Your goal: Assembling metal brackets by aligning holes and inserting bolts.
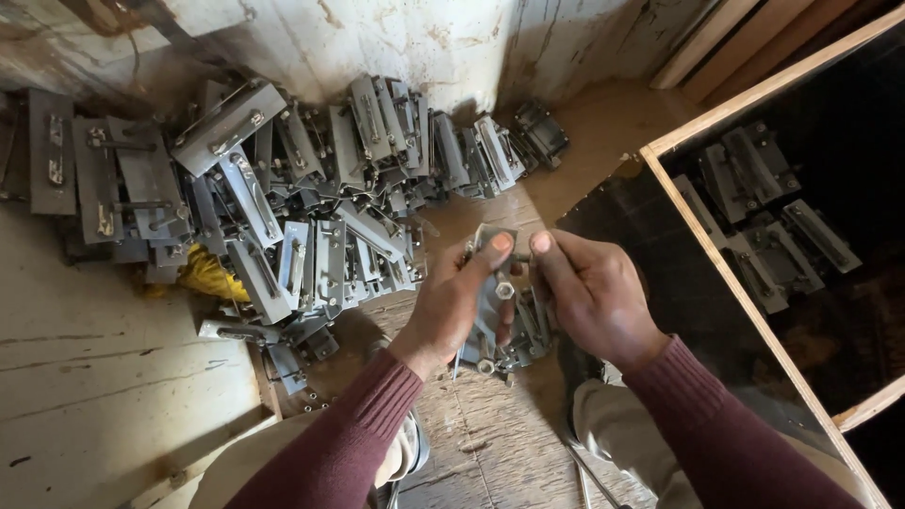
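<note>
My left hand [454, 303] grips a grey metal bracket plate [489, 306] with a nut and bolt on it, thumb pressed on its upper end. My right hand [592, 294] closes on the same plate from the right, thumb near the top edge beside my left thumb. Both hands hold the piece above the wooden floor, just in front of my knees. Part of the plate is hidden behind my fingers. Both sleeves are dark red.
A large heap of similar grey metal brackets [311, 198] lies against the stained wall at the left and centre. A yellow rag [209, 275] pokes out beneath it. A wood-framed dark glass panel [754, 311] at the right reflects more brackets. Small bolts [316, 403] lie on the floor.
</note>
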